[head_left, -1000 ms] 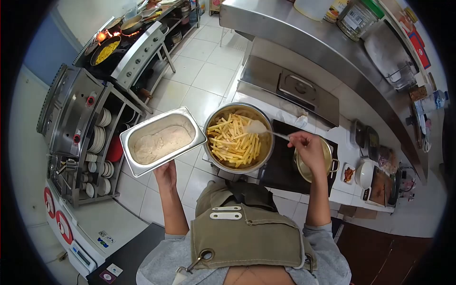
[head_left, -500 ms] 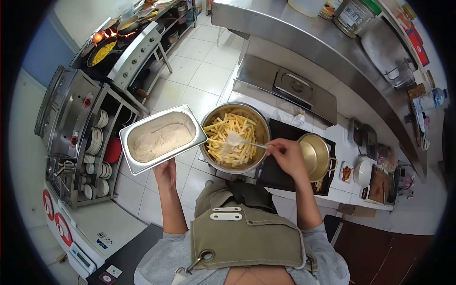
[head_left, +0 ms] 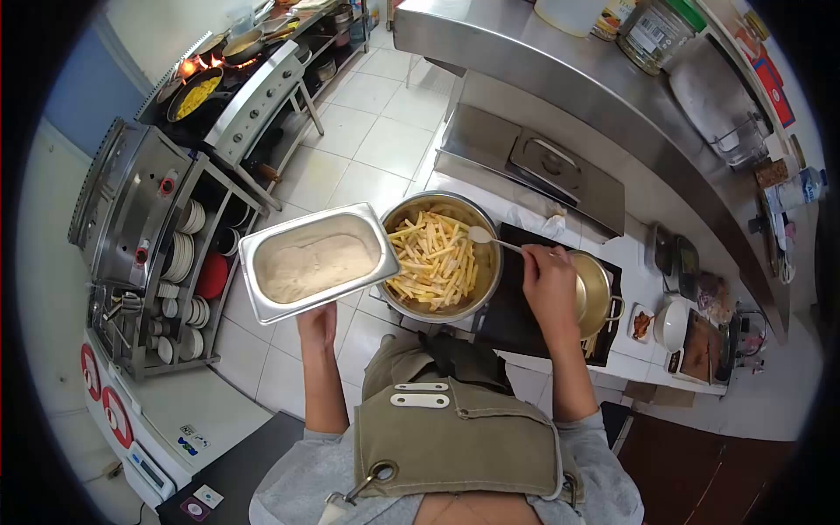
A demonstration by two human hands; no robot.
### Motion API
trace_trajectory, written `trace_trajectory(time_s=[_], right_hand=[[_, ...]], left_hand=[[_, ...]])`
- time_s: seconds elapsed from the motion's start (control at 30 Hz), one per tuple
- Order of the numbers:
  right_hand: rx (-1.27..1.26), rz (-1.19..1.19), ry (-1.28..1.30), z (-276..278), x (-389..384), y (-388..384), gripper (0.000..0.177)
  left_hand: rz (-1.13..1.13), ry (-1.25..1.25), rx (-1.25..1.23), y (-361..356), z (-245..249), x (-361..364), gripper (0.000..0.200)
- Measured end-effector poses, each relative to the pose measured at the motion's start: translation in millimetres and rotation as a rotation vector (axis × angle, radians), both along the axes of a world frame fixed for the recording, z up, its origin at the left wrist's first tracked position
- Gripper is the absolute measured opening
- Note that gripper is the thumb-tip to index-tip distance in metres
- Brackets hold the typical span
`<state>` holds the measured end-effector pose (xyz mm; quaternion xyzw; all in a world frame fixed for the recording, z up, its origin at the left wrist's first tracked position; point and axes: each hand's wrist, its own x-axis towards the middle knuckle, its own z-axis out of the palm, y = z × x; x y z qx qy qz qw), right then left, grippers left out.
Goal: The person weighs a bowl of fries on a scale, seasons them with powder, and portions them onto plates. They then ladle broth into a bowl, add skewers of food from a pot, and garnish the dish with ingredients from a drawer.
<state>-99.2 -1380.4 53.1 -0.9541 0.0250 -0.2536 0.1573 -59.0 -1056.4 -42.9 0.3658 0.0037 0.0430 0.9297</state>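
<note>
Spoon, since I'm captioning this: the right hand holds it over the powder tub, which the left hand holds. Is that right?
No: in the head view, the right hand holds the spoon over the bowl of fries. The rest stands.

Bowl [head_left: 484, 291] between tub [head_left: 325, 300] and pot [head_left: 595, 297].
Fries [head_left: 432, 262] lie in the bowl; the tub, powder [head_left: 315, 267] inside, rests on the left hand [head_left: 317, 326], overlapping the bowl's left rim in view. The right hand's [head_left: 551, 284] spoon [head_left: 479, 234] is over the bowl's right side. The pot stands on a flat panel [head_left: 514, 311]; right of it, a small dish [head_left: 636, 337] on the worktop [head_left: 625, 355].
</note>
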Motion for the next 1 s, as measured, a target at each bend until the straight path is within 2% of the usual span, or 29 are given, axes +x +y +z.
trace_trajectory(time_s=[0.03,0.1,0.13,0.17,0.23,0.33,0.53,0.6,0.77,0.83,0.9,1.0], right_hand=[[0.002,0.006,0.000,10.8,-3.9,3.3,0.007],[0.236,-0.005,-0.032,44.6,-13.0,12.2,0.007],[0.343,-0.004,-0.011,62.1,-16.7,20.2,0.009],[0.346,-0.005,-0.010,68.4,-17.6,24.1,0.009],[0.470,0.184,0.107,74.3,-18.0,29.9,0.010],[0.481,0.197,0.188,67.4,-14.4,40.0,0.009],[0.520,0.266,0.334,51.7,-12.5,38.0,0.010],[0.654,0.242,0.509,47.7,-11.7,38.1,0.011],[0.881,0.299,0.524,28.4,-2.8,29.3,0.011],[0.928,0.319,0.518,26.7,0.1,24.7,0.011],[1.005,0.318,0.478,27.1,3.2,20.0,0.011],[0.976,0.255,0.391,36.4,6.5,9.8,0.011]], left_hand=[[-0.039,0.011,-0.017,-0.3,-9.6,-0.3,0.084],[-0.118,0.065,0.015,-7.4,-20.5,-1.9,0.087],[-0.193,0.029,-0.109,-11.5,-25.2,-1.9,0.082],[-0.215,0.096,-0.126,-18.5,-29.1,0.2,0.072],[-0.315,0.152,-0.169,-34.9,-20.3,-2.0,0.063],[-0.376,0.141,-0.148,-52.5,-17.7,-2.6,0.062],[-0.367,0.001,0.007,-68.6,-22.3,-2.6,0.059],[-0.360,-0.078,0.063,-71.6,-14.2,-4.4,0.060],[-0.425,0.099,-0.006,-70.0,11.1,-5.4,0.061],[-0.303,-0.102,0.170,-71.4,14.6,-6.3,0.069],[-0.288,-0.050,0.144,-66.2,7.4,-7.2,0.071],[-0.241,0.101,0.063,-45.8,-17.7,-7.7,0.076]])
